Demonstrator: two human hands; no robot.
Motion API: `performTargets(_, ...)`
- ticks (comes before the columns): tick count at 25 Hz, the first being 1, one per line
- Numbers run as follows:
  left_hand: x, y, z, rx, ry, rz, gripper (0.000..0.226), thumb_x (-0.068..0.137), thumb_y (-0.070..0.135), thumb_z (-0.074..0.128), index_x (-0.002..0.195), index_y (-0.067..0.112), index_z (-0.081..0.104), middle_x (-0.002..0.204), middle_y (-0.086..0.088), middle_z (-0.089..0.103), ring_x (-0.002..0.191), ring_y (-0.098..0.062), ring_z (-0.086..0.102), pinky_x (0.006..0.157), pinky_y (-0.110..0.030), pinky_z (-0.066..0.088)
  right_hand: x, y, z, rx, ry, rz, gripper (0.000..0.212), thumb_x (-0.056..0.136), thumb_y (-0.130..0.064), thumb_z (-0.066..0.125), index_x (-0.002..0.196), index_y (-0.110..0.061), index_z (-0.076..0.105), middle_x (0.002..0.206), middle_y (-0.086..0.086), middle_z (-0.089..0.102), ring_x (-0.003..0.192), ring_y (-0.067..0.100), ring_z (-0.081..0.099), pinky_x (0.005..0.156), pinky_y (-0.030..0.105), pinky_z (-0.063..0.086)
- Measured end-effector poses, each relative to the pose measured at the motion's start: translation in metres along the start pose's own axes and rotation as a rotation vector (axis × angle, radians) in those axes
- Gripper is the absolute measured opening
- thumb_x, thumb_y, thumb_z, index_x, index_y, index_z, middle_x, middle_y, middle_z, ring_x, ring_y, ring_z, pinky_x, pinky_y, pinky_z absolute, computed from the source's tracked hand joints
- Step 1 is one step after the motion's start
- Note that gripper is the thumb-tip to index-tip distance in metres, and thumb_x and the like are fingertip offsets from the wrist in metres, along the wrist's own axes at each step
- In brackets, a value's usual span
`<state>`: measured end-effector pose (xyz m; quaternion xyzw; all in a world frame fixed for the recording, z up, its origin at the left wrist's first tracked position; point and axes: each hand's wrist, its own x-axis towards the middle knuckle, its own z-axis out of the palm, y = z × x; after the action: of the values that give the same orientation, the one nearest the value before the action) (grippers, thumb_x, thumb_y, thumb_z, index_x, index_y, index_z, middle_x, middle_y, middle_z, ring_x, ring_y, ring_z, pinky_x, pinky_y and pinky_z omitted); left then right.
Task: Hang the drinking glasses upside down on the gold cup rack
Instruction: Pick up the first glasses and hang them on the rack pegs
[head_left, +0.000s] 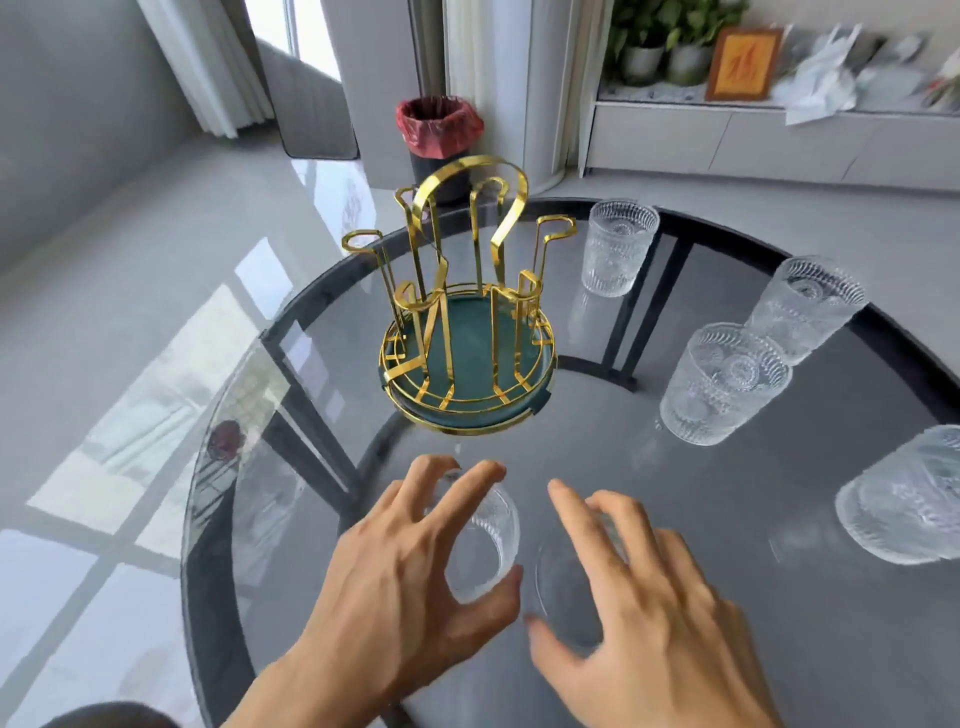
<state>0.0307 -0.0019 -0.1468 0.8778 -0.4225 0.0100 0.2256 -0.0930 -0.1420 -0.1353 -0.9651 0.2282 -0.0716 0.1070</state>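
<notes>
Gold cup rack (462, 306) stands upright on a round smoked-glass table (727, 519), teal drip tray (467, 343) seated in its base ring. All prongs bare, no glass hung on it.

Left hand (410, 566), on the near side of the rack: fingers spread over a clear ribbed glass (488, 540), thumb at the glass's near edge, fingers curled over the far side. Contact looks likely but the hand is not clamped; whether it has a real grip cannot be told.

Right hand (649, 608), near side of the rack and to its right: also spread, palm down, over a second clear glass (566, 587). Thumb sits at that glass's near-left edge, fingers over its top right. Same story, grip cannot be confirmed. The two glasses sit just beside each other, each mostly hidden under a hand, so orientation is hard to read.

Four more ribbed glasses on the table, all to the right of the rack:
- one (618, 244) upright, just right of the rack's upper prongs, toward the far edge
- one (810, 306) further right, near the table rim
- one (722, 384) right of the drip tray, in front of and overlapping the previous glass
- one (904, 499) far right, cut by the frame edge

Beyond the rack, on the floor: bin with red liner (439, 130).
</notes>
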Motion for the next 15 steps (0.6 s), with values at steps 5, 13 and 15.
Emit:
performTargets(5, -0.003, 0.006, 0.002, 0.019, -0.001, -0.020, 0.069, 0.073, 0.064, 0.059, 0.136, 0.043, 0.043, 0.131, 0.013, 0.049, 0.102, -0.017, 0.062, 0.076, -0.029, 0.049, -0.008, 0.001, 0.005, 0.040, -0.021, 0.016, 0.087, 0.070, -0.065, 0.050, 0.143, -0.045, 0.007, 0.134, -0.015, 0.032, 0.112, 0.024, 0.049, 0.077, 0.039, 0.048)
performTargets(13, -0.009, 0.017, 0.001, 0.042, -0.018, -0.097, 0.075, 0.075, 0.067, 0.060, 0.140, 0.038, 0.036, 0.133, 0.001, 0.049, 0.107, -0.024, 0.059, 0.085, -0.040, 0.055, -0.055, 0.005, 0.032, 0.875, 0.143, 0.244, 0.110, 0.059, -0.039, 0.087, 0.145, -0.042, 0.019, 0.143, -0.005, 0.049, 0.124, 0.013, 0.052, 0.089, 0.026, 0.041)
performTargets(15, -0.009, 0.019, 0.001, 0.062, -0.021, -0.104, 0.076, 0.076, 0.067, 0.060, 0.141, 0.036, 0.036, 0.132, -0.001, 0.050, 0.108, -0.026, 0.058, 0.086, -0.040, 0.055, -0.060, 0.003, 0.045, 0.944, 0.140, 0.318, 0.102, 0.056, -0.035, 0.088, 0.140, -0.039, 0.031, 0.137, -0.007, 0.056, 0.121, 0.016, 0.055, 0.087, 0.026, 0.042)
